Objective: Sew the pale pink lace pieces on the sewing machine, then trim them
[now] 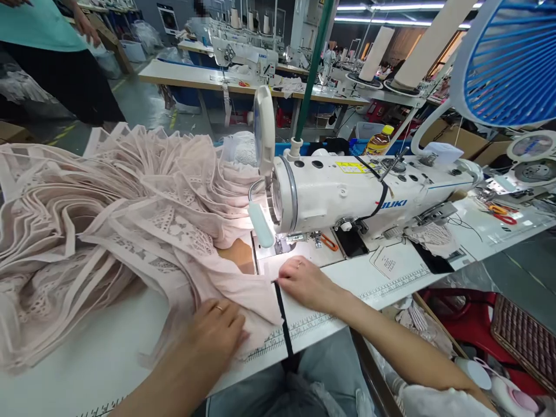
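A big heap of pale pink lace garment pieces [108, 185] lies across the left of the sewing table. One smooth pink piece [247, 295] reaches from it toward the sewing machine [330, 191]. My left hand [219, 330] has its fingers curled over the lower part of this piece, thumb partly hidden. At the piece's right edge, my right hand [306, 284] is closed with fingertips pinching the cloth, just in front of the needle plate [278, 246]. The machine's foot area is partly covered by its head and a small lamp [260, 225].
Orange-handled snips [329, 242] lie beside the needle area. A printed card [388, 262] rests on the table, right of centre. A blue fan [512, 63] hangs upper right, and a yellow-capped bottle [380, 141] stands behind the machine. Another person [52, 58] stands at far left.
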Action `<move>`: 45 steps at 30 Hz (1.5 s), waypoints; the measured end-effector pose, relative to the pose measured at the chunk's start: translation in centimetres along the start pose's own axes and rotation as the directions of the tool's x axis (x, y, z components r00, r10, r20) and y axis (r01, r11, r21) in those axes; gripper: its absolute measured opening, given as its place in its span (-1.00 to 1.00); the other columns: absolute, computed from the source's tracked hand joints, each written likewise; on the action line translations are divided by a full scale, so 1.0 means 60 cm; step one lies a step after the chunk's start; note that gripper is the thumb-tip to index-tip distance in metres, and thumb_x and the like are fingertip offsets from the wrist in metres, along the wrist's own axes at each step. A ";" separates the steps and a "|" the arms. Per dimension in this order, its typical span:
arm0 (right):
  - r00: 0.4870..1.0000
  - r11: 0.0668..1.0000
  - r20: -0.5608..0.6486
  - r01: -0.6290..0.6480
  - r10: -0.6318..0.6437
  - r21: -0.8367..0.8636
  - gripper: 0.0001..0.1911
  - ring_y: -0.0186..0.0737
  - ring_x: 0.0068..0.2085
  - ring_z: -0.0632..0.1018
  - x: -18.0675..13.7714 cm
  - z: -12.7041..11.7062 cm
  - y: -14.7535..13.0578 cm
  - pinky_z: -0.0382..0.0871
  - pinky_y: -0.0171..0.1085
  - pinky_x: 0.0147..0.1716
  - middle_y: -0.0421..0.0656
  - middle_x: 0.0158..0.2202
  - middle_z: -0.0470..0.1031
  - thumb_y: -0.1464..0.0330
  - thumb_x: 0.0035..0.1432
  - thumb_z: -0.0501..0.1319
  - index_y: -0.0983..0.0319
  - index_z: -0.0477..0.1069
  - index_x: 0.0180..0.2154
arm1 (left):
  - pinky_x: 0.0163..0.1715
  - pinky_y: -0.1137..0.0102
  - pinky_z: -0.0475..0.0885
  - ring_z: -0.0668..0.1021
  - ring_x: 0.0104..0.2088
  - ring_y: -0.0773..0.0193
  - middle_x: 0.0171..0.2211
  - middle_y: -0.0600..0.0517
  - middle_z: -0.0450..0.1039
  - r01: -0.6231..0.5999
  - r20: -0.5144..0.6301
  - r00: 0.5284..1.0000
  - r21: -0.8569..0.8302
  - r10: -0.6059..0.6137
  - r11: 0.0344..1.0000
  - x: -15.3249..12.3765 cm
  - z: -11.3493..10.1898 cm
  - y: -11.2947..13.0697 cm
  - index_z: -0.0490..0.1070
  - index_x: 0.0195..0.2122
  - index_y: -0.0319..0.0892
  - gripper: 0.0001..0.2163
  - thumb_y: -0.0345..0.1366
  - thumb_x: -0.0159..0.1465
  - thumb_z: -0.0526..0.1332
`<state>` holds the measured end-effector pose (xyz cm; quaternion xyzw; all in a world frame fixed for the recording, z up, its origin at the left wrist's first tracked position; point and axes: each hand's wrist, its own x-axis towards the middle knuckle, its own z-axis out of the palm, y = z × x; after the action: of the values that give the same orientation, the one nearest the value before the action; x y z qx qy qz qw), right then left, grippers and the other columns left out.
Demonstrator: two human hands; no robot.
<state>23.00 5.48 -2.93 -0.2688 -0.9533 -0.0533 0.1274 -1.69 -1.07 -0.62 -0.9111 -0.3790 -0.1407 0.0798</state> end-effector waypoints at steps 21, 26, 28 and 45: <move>0.596 0.598 0.145 -0.696 0.790 -0.397 -0.81 -0.09 -0.26 0.54 -0.007 -0.033 0.170 0.37 -0.18 -0.18 0.03 -0.40 0.51 0.51 0.21 0.10 0.36 0.49 -0.29 | -0.38 0.39 0.34 0.47 -0.32 0.24 -0.33 -0.04 0.43 -0.011 0.311 0.949 -0.119 0.048 0.993 0.172 0.052 -0.017 0.43 -0.32 -0.25 -0.74 -0.63 0.20 0.00; 0.839 0.788 -0.067 -0.532 0.540 -0.311 -0.71 -0.14 -0.15 0.49 -0.035 -0.011 0.103 0.37 -0.20 -0.08 0.03 -0.28 0.49 0.44 0.32 0.01 0.31 0.50 -0.26 | -0.33 0.54 0.39 0.53 -0.34 0.39 -0.36 0.09 0.54 0.219 0.355 0.932 -0.712 0.072 0.667 0.165 0.067 -0.060 0.51 -0.31 -0.16 -0.87 -0.43 0.23 0.16; 0.866 0.824 -0.244 -0.493 0.436 -0.278 -0.73 -0.12 -0.13 0.47 -0.043 -0.002 0.089 0.37 -0.17 -0.08 0.03 -0.27 0.47 0.44 0.32 0.02 0.32 0.49 -0.24 | -0.23 0.53 0.42 0.56 -0.24 0.37 -0.28 0.06 0.56 0.145 0.288 0.948 -0.764 0.132 0.629 0.154 0.077 -0.071 0.54 -0.27 -0.15 -0.83 -0.46 0.20 0.17; 0.726 0.723 0.140 -0.686 0.673 0.083 -0.91 -0.25 -0.29 0.45 -0.002 -0.018 0.031 0.34 -0.30 -0.27 -0.13 -0.30 0.45 0.49 0.25 0.15 0.27 0.40 -0.21 | 0.03 0.34 0.46 0.52 0.06 0.18 0.03 -0.16 0.48 -0.191 -0.022 0.981 -0.015 0.191 0.981 0.146 0.101 -0.052 0.44 -0.03 -0.36 -0.64 -0.63 0.24 -0.02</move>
<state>24.30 6.83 -1.87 -0.5928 -0.7949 0.0723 0.1073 3.17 8.51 -3.44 -0.9425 -0.2877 -0.1448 0.0891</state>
